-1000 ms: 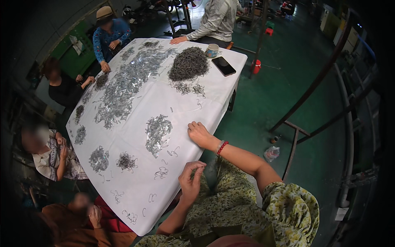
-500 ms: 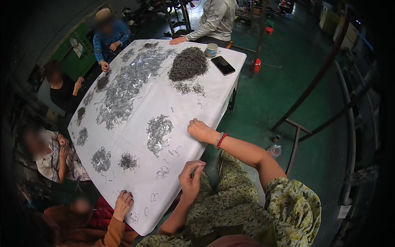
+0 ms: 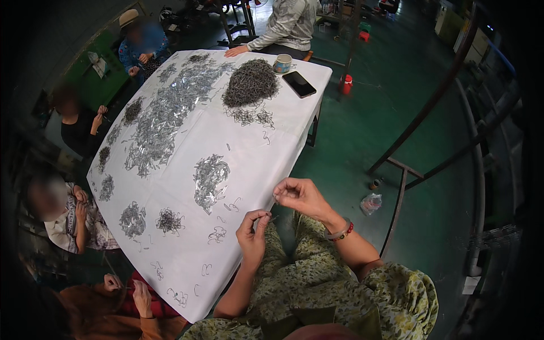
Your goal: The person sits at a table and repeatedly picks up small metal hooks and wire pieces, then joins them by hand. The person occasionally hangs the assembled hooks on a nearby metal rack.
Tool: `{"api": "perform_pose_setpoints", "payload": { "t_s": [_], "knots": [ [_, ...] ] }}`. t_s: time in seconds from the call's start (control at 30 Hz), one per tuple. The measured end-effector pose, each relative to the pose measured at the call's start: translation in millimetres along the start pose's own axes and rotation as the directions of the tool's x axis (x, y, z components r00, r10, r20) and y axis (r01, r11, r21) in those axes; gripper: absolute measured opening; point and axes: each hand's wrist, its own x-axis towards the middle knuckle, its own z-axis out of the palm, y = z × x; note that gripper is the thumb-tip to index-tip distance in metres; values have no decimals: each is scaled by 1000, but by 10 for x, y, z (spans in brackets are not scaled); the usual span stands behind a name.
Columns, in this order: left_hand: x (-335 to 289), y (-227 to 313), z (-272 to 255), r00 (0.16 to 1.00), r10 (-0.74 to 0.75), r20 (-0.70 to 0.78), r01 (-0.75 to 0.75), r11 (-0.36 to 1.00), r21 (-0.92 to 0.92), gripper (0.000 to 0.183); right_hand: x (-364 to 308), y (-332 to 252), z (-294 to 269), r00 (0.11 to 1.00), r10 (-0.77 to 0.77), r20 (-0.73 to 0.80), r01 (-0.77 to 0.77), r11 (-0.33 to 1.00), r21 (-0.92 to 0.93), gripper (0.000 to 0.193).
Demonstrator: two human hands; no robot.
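Over the near right edge of the white-covered table (image 3: 249,153), my two hands are close together but apart. My left hand (image 3: 253,235) is closed in a pinch, and a thin dark piece of wire sticks out from its fingertips. Higher and to the right, my right hand (image 3: 303,197) also pinches; what is between its fingertips is too small to make out. Nearest to them on the cloth are a pile of shiny flat strips (image 3: 211,180), several loose curved wire hooks (image 3: 216,234) and a dark cluster of hooks (image 3: 169,221).
Farther off lie a big dark heap of hooks (image 3: 251,83), a cup (image 3: 282,63), a phone (image 3: 299,84) and a wide spread of shiny strips (image 3: 164,116). Other people sit around the table's left and far sides. A metal frame (image 3: 405,170) stands on the green floor to the right.
My right hand has come back from above the cloth toward my left hand, past the table edge. My left hand has moved slightly left and up. The orange-sleeved person's hand has left the table.
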Motion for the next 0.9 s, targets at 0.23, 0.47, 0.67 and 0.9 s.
{"api": "perform_pose_setpoints", "payload": {
  "t_s": [0.23,0.47,0.67,0.9],
  "knots": [
    [117,82,79,999,-39,0,39,998,-59,11,-361,-258,240,964,-267,-16,251,923,-292,13],
    [151,175,68,997,-74,20,76,990,-117,11,-323,-301,358,874,-467,-135,376,826,-421,13],
    [128,136,-4,994,-86,70,90,994,-59,9,-271,-267,430,850,-503,-156,401,811,-427,11],
    [64,-67,-185,996,-50,80,50,999,-8,16,-215,-145,576,871,-475,-128,387,822,-418,17]
  ]
}}
